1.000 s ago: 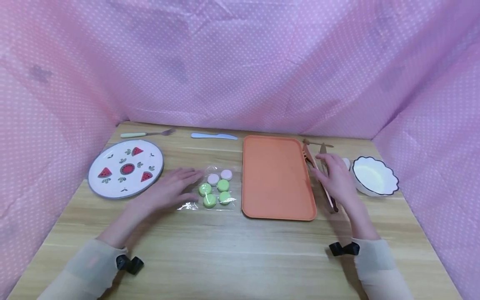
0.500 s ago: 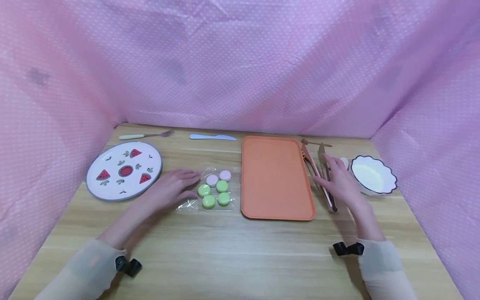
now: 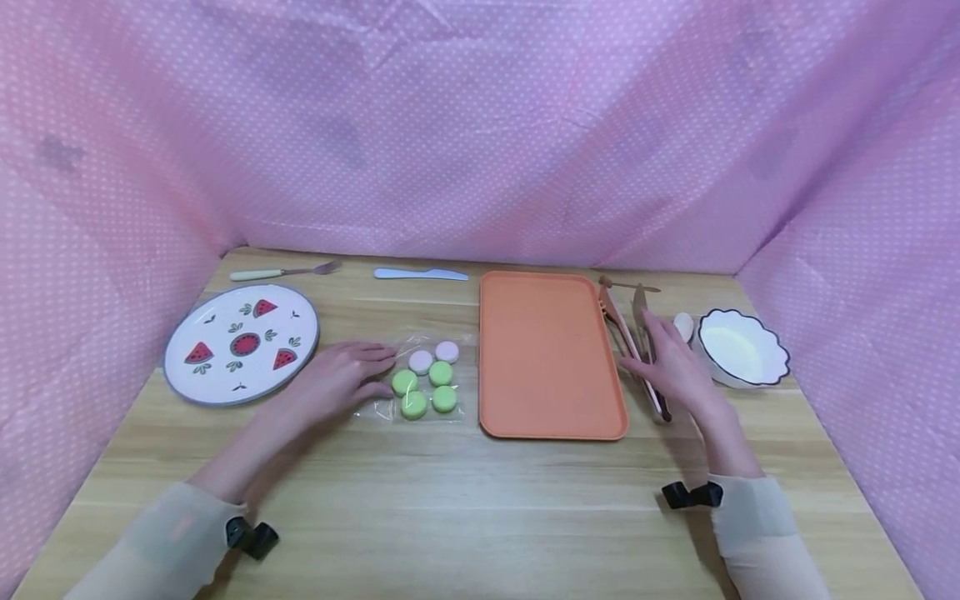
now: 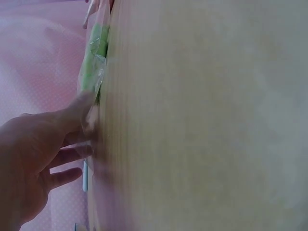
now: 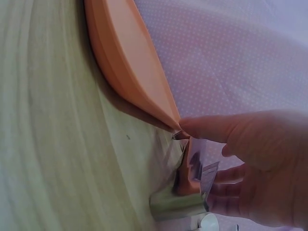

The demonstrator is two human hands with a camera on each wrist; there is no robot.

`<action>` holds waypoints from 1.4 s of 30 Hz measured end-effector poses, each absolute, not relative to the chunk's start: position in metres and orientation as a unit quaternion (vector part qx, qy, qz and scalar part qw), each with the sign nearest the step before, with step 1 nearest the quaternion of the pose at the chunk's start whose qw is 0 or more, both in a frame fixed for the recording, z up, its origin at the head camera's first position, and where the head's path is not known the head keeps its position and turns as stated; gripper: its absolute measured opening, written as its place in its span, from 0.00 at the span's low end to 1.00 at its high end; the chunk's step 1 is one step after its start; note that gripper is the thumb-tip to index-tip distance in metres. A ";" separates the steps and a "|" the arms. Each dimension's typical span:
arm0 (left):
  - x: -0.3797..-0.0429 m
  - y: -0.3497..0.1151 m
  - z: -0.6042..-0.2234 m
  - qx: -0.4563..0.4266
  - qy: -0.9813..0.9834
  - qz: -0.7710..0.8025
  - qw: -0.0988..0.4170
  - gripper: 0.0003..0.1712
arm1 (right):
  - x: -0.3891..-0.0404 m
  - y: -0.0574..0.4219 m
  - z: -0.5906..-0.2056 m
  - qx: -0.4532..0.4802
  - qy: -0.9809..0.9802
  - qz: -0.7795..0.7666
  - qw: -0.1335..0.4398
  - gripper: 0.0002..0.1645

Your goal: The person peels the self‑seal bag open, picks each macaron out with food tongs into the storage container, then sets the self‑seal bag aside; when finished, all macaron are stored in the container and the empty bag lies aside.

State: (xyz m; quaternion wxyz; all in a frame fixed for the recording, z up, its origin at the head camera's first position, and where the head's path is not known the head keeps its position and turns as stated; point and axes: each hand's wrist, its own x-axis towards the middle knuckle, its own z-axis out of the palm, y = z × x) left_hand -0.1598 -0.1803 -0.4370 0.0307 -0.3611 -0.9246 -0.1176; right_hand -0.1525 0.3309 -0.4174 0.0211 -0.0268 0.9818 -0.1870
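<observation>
My left hand [image 3: 347,382] rests at the left edge of a clear plastic bag of macarons [image 3: 413,406], several green and two pink. In the left wrist view, the thumb [image 4: 79,108] touches the bag's film and the fingers are extended. On the other side, my right hand [image 3: 678,362] is over a pair of metal tongs [image 3: 654,398], thumb to their left and fingers to their right. The right wrist view has the tongs' bent end [image 5: 178,206] beside the loosely extended fingers; firm contact cannot be made out. Between the hands lies an orange tray [image 3: 553,358].
A watermelon-patterned plate [image 3: 217,321] is at left, below a fork [image 3: 285,273]. A blue knife [image 3: 420,273] lies at the back. Wooden-coloured utensils [image 3: 611,307] lie beside the tray, a honey dipper [image 3: 630,286] behind. A white spoon [image 3: 683,325] and scalloped bowl [image 3: 742,348] stand at right.
Slightly, the right hand has shifted and its fingers have moved over the tongs. The left hand stays at the bag. The whole scene drifts a little left with the head camera.
</observation>
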 end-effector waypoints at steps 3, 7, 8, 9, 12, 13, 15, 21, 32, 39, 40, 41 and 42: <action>-0.160 -0.179 -0.437 -0.364 -0.923 -0.120 0.038 0.31 | -0.153 0.332 -0.418 -0.026 0.981 -0.189 0.022 0.56; -0.161 -0.178 -0.438 -0.372 -0.918 -0.122 0.056 0.30 | -0.154 0.333 -0.419 -0.029 0.981 -0.188 0.020 0.56; -0.161 -0.178 -0.438 -0.374 -0.917 -0.121 0.060 0.29 | -0.154 0.333 -0.419 -0.031 0.982 -0.187 0.022 0.56; -0.161 -0.178 -0.438 -0.376 -0.916 -0.120 0.065 0.29 | -0.154 0.333 -0.420 -0.033 0.982 -0.185 0.022 0.56; -0.161 -0.178 -0.439 -0.379 -0.915 -0.116 0.072 0.26 | -0.155 0.334 -0.420 -0.038 0.982 -0.182 0.020 0.56; -0.161 -0.178 -0.439 -0.380 -0.915 -0.115 0.072 0.25 | -0.155 0.334 -0.420 -0.039 0.982 -0.182 0.019 0.56; -0.160 -0.178 -0.439 -0.379 -0.916 -0.114 0.070 0.23 | -0.155 0.334 -0.421 -0.041 0.982 -0.182 0.015 0.56; -0.159 -0.176 -0.434 -0.366 -0.921 -0.118 0.067 0.16 | -0.155 0.335 -0.423 -0.042 0.983 -0.180 0.006 0.53; -0.156 -0.174 -0.424 -0.326 -0.931 -0.148 0.063 0.08 | -0.157 0.338 -0.422 -0.059 0.979 -0.193 -0.020 0.39; -0.154 -0.172 -0.415 -0.268 -0.936 -0.225 0.030 0.05 | -0.156 0.341 -0.414 -0.063 0.971 -0.228 -0.046 0.41; -0.154 -0.172 -0.414 -0.259 -0.937 -0.232 0.025 0.05 | -0.156 0.341 -0.412 -0.063 0.969 -0.235 -0.053 0.38; -0.154 -0.171 -0.414 -0.250 -0.938 -0.238 0.020 0.05 | -0.155 0.341 -0.410 -0.062 0.967 -0.242 -0.057 0.37; -0.154 -0.171 -0.413 -0.240 -0.940 -0.244 0.013 0.05 | -0.155 0.341 -0.408 -0.062 0.965 -0.248 -0.060 0.37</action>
